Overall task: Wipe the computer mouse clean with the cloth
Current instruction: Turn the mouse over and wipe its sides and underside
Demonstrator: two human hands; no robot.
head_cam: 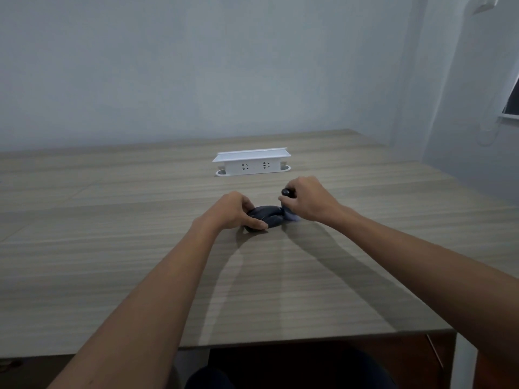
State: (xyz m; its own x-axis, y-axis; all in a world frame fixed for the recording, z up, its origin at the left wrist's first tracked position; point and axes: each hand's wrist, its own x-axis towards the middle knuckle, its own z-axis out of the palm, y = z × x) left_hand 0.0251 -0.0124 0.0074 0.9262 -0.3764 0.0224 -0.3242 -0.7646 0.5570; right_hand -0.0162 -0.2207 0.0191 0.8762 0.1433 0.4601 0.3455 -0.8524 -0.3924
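A dark computer mouse [268, 218] lies on the wooden table [140, 248], a little beyond the middle. My left hand [236, 210] grips it from the left, thumb on the near side and fingers on the far side. My right hand [307, 199] is closed on a pale lilac cloth [293, 217], which touches the right end of the mouse. A dark rounded piece [286, 192] sticks out above my right fingers; I cannot tell what it is. Most of the cloth is hidden in the hand.
A white pop-up socket box [252, 162] stands on the table just behind the hands. The table's near edge [309, 339] runs across the bottom and its right corner is at the lower right. Walls close off the back and right.
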